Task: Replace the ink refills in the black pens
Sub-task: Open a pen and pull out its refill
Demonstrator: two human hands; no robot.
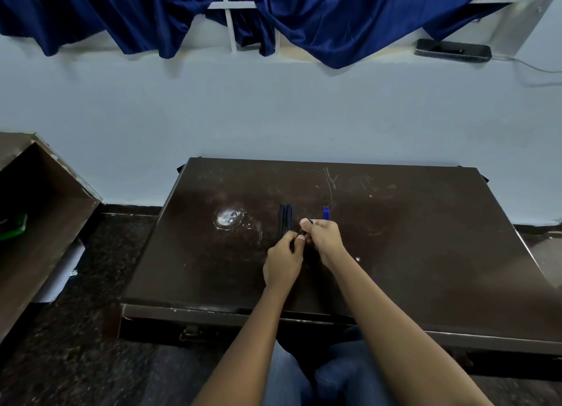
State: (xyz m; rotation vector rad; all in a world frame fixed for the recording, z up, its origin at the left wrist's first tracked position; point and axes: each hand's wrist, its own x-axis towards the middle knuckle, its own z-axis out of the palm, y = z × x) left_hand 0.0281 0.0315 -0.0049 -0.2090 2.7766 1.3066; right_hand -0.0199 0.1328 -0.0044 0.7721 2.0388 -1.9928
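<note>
Two or three black pens (285,218) lie side by side, pointing away from me, on the dark brown trunk lid (410,238). To their right lie blue ink refills (326,212), partly hidden behind my right hand. My left hand (284,261) and my right hand (324,238) meet just in front of the pens, both closed on one black pen (303,231) held between them. Only a short dark piece of that pen shows between the fingers, and a small blue tip pokes out by my right thumb.
A shiny worn patch (228,218) marks the lid left of the pens. An open brown box (39,211) stands at the left on the dark speckled floor (91,360). The pale wall, blue curtains (319,19) and a black device (453,50) on the sill are behind.
</note>
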